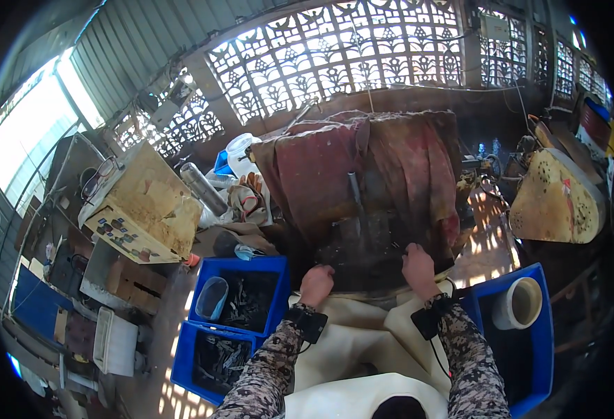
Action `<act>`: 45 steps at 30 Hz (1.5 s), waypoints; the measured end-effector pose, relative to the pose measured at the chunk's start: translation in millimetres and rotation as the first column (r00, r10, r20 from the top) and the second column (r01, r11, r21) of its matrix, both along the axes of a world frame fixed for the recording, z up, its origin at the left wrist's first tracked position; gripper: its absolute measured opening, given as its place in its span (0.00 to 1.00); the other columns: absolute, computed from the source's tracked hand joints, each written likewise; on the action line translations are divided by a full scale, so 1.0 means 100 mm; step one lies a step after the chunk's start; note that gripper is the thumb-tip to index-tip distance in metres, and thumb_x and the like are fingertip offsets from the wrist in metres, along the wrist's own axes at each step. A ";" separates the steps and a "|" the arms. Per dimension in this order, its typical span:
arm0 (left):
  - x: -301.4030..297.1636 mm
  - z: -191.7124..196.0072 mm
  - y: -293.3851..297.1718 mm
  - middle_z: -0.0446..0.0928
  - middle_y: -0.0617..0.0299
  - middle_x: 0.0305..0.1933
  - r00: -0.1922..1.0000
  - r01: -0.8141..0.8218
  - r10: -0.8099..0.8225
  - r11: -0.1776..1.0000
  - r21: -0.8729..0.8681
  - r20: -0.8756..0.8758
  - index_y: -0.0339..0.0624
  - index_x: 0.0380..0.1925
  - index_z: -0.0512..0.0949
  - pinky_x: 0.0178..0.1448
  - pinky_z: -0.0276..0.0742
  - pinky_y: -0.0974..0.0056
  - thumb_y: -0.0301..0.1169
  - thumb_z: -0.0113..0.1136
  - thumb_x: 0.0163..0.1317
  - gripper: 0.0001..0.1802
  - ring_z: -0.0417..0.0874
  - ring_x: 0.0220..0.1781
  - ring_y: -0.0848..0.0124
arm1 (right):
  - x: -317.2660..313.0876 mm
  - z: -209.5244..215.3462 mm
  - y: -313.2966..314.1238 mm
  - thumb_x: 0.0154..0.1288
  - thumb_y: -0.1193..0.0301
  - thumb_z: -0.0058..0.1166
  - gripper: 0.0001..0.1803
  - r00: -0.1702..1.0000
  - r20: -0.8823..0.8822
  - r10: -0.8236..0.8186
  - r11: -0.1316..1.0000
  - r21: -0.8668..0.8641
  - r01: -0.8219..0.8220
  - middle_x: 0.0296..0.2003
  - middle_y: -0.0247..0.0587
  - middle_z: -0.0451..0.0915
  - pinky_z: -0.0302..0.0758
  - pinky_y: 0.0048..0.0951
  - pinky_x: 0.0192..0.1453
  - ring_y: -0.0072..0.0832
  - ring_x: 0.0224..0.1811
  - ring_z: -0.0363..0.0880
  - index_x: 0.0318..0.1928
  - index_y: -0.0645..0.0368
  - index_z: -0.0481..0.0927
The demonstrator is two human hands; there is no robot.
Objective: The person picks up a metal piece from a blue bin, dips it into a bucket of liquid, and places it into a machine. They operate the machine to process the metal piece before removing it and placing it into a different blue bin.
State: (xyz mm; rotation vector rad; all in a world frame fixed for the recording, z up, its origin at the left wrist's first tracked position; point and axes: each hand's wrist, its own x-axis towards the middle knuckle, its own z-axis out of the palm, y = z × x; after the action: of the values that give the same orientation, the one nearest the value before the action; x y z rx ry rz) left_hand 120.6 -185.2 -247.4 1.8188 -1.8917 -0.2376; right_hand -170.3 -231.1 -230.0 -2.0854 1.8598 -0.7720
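Observation:
My left hand (316, 283) rests with curled fingers at the near edge of a dark, grimy machine bed (363, 258), which is draped at the back with a stained reddish cloth (363, 164). My right hand (418, 267) lies on the same bed a little further right, fingers bent down onto the dark surface. Whether either hand holds a small part is not visible. Both wrists carry black bands, and a cream apron (352, 342) covers my lap below them.
Two blue crates (212, 328) of dark metal parts stand at my left, one with a clear scoop. A blue crate (541, 335) with a white roll sits at right. A yellowed control box (143, 209), a metal flask and a white jug stand behind.

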 end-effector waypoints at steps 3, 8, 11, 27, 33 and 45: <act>0.01 -0.01 0.01 0.82 0.51 0.37 1.000 0.010 -0.010 1.000 0.008 -0.002 0.43 0.31 0.84 0.49 0.78 0.52 0.26 0.53 0.56 0.10 0.82 0.43 0.52 | 0.01 0.00 0.02 0.60 0.71 0.58 0.12 1.000 0.023 0.000 1.000 -0.022 0.000 0.38 0.52 0.78 0.78 0.48 0.43 0.52 0.40 0.80 0.42 0.59 0.73; -0.06 0.04 -0.10 0.83 0.48 0.37 0.999 0.050 -0.051 0.997 0.059 0.011 0.46 0.37 0.86 0.48 0.79 0.51 0.30 0.53 0.53 0.14 0.84 0.41 0.51 | -0.05 -0.02 -0.04 0.64 0.65 0.52 0.10 0.996 -0.030 -0.087 0.995 0.055 0.088 0.35 0.50 0.79 0.78 0.48 0.40 0.49 0.38 0.81 0.41 0.56 0.75; 0.09 0.16 -0.06 0.83 0.44 0.38 0.995 0.021 -0.007 0.988 0.150 -0.095 0.38 0.39 0.85 0.50 0.79 0.53 0.27 0.50 0.55 0.16 0.85 0.42 0.52 | 0.15 -0.05 -0.16 0.59 0.65 0.55 0.11 0.993 0.065 -0.094 0.989 0.121 0.085 0.36 0.50 0.79 0.78 0.49 0.42 0.49 0.40 0.81 0.41 0.56 0.76; 0.69 -0.54 -1.38 0.82 0.45 0.29 0.797 0.593 -0.589 0.805 0.011 0.134 0.33 0.29 0.84 0.38 0.76 0.54 0.26 0.51 0.50 0.13 0.82 0.31 0.55 | -0.58 0.73 0.10 0.53 0.71 0.62 0.14 0.959 0.207 -0.192 0.949 -0.211 0.235 0.37 0.50 0.77 0.75 0.49 0.42 0.52 0.41 0.79 0.38 0.60 0.73; 0.79 -0.54 -1.29 0.81 0.45 0.29 0.737 0.632 -0.533 0.762 -0.143 0.416 0.38 0.22 0.82 0.33 0.74 0.46 0.26 0.49 0.58 0.13 0.80 0.27 0.48 | -0.40 0.85 0.00 0.53 0.71 0.62 0.14 0.968 0.164 -0.188 0.956 -0.195 0.218 0.37 0.50 0.78 0.76 0.49 0.41 0.51 0.41 0.80 0.39 0.60 0.73; 0.69 -0.70 -1.01 0.82 0.45 0.25 0.963 0.236 -0.220 0.967 0.097 -0.153 0.30 0.28 0.84 0.39 0.75 0.56 0.26 0.51 0.47 0.14 0.84 0.31 0.54 | -0.32 0.55 0.05 0.55 0.70 0.59 0.12 0.979 0.136 -0.153 0.973 -0.155 0.174 0.28 0.53 0.78 0.75 0.51 0.37 0.53 0.35 0.80 0.35 0.63 0.73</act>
State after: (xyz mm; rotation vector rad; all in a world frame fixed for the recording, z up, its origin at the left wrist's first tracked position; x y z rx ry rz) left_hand 190.1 -286.6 -317.6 1.6052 -2.0208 -0.5515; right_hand -201.9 -225.8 -174.6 -1.9431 1.9784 -1.1055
